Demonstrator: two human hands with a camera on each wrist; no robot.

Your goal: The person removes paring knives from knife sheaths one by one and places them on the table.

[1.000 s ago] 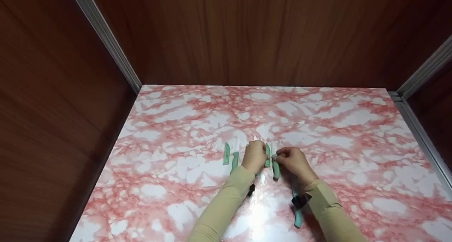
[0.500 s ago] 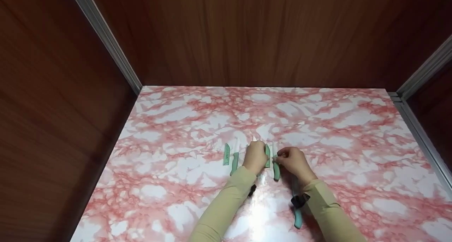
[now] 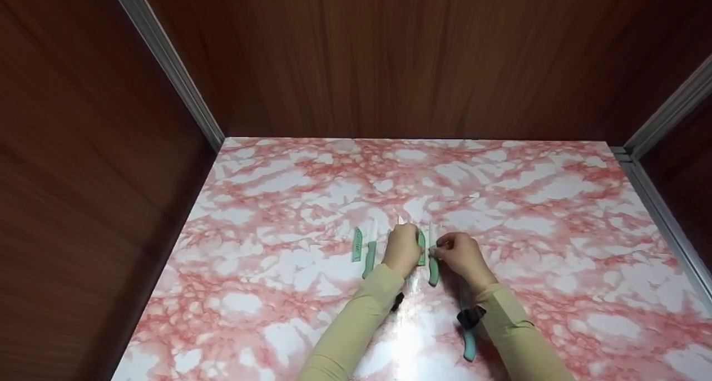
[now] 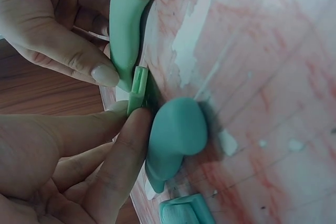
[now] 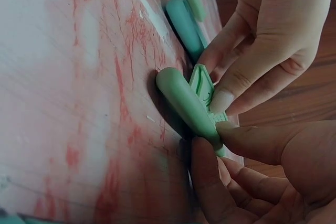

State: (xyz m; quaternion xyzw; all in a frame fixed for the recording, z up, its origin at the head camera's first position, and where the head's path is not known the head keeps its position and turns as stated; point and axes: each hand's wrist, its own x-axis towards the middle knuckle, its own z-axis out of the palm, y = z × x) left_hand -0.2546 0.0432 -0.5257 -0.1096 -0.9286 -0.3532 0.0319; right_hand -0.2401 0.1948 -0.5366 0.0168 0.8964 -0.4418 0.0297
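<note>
My left hand pinches a light green blade sheath between thumb and fingers, its slotted end showing in the left wrist view. Just right of it, my right hand pinches a knife with a light green handle where handle meets blade. The knife's pale blade points to the far side, alongside the sheath. In the right wrist view, the handle partly covers the lettered sheath. A teal-handled knife lies beside my left hand, which mostly hides it in the head view.
Further left lie another green-handled knife and a green sheath. Under my right wrist lies a longer knife with a teal handle. Wood-grain panels wall the pink-and-white marbled table at the back and sides.
Both hands keep their grips and stay nearly in place. The knife in my right hand shifts very slightly left, closer to the sheath.
</note>
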